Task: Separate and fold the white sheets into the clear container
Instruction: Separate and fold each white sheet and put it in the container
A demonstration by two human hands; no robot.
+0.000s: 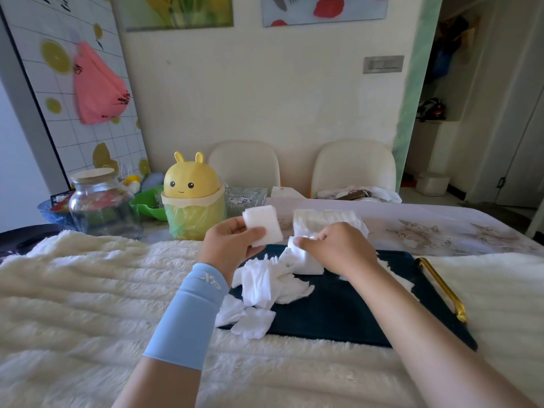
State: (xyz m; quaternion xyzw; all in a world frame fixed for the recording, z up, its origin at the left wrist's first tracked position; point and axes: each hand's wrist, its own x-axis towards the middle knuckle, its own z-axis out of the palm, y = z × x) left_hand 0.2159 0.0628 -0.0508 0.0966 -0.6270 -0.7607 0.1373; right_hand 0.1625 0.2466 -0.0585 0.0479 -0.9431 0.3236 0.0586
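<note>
- Left hand [232, 245]: thumb and fingers curled round a folded white square [263, 228], raised over the 11 o'clock corner of the dark tray [353, 313].
- Loose white sheets [265, 285]: heaped unfolded at the tray's 9 o'clock side, some spilling over its edge.
- Right hand [338, 248]: fingertips pinching another sheet [304, 260] near the tray's 12 o'clock.
- Clear container [326, 219]: on the bench at 12 o'clock from the right hand, apparently holding folded sheets.
- Step, as judged: one sheet folded, the next being separated. The folded square now needs carrying rightward into the container.

Two hands [232, 245] [338, 248]; two chairs [244, 163] [353, 163]; one glass jar [101, 204]; one yellow bin [191, 198]; one dark tray [353, 313]; white sheets [265, 284] uncountable.
</note>
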